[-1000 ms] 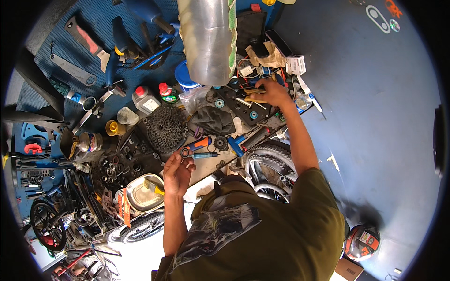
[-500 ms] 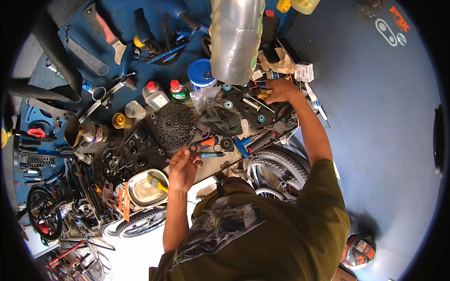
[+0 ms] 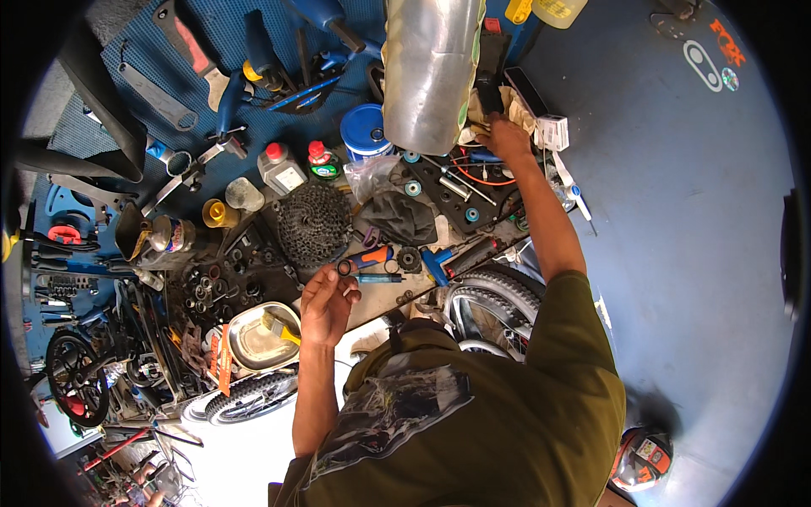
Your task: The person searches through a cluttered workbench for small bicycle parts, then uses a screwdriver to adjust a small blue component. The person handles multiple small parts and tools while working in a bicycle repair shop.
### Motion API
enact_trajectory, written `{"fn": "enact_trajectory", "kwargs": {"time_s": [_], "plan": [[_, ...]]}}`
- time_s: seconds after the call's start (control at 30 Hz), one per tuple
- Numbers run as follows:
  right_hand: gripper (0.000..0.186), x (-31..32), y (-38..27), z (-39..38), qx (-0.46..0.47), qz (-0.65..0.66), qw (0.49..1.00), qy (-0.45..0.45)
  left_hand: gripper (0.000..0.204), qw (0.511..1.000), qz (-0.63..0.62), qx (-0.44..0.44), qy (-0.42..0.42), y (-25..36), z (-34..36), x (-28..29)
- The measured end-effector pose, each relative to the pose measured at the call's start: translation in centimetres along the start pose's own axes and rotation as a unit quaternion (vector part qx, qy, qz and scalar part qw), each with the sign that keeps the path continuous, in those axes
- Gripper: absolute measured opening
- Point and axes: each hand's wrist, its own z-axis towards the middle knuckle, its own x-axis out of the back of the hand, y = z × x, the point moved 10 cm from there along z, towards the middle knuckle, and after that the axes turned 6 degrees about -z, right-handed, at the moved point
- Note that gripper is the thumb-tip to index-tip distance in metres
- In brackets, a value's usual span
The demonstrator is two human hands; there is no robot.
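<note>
Over the bench's front edge, my left hand [image 3: 328, 306] pinches a small black ring [image 3: 344, 268] between thumb and fingertips. Just beyond it lie an orange-and-blue handle [image 3: 372, 257] and a light-blue tube-shaped tool [image 3: 378, 278]. My right arm is stretched to the back right, where my right hand [image 3: 509, 139] reaches into clutter beside crumpled brown paper [image 3: 515, 106]. Its fingers are bunched; what they grip, if anything, cannot be made out. Close below that hand are a red cable loop [image 3: 483, 181] and a dark tray of metal parts [image 3: 448, 211].
A bicycle cassette [image 3: 312, 226], a black cloth [image 3: 395, 217] and a blue-lidded tub [image 3: 366, 128] occupy the bench middle. A metal tray [image 3: 245, 364] holds a brush [image 3: 281, 329]. A large silver tube [image 3: 429, 76] hangs overhead. Bicycle wheels [image 3: 494, 300] stand below the front edge.
My right hand has moved farther back, from the blue-and-yellow items toward the brown paper, uncovering the red cable loop. My left hand stays nearly in place, still holding the black ring.
</note>
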Motion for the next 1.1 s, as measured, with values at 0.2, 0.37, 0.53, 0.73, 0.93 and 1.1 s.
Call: {"fn": "enact_trajectory", "kwargs": {"time_s": [0.2,0.37,0.53,0.73,0.93,1.1], "plan": [[0.034,0.6,-4.9,-4.4,0.032,0.044,0.999,0.001,0.018,1.000,0.013,0.002,0.011,-0.2,-0.1,0.2],[0.024,-4.2,-6.6,-7.0,0.074,0.115,0.979,-0.153,0.017,1.000,0.017,0.013,-0.002,-0.9,0.4,0.0],[0.024,-2.5,-6.5,-6.3,0.093,0.052,0.988,-0.114,0.016,1.000,0.021,0.010,0.002,-0.6,0.2,0.1],[0.022,1.4,-1.1,-3.9,-0.009,0.091,0.996,0.020,0.021,1.000,0.006,-0.005,0.021,0.0,-0.6,1.4],[0.025,1.5,0.9,-1.9,-0.056,0.069,0.992,0.094,0.025,1.000,0.009,0.011,0.007,-0.5,-0.2,0.5],[0.032,1.2,-6.4,-3.7,-0.024,0.082,0.996,-0.025,0.026,1.000,0.011,0.003,0.010,-0.4,-0.5,0.7]]}}
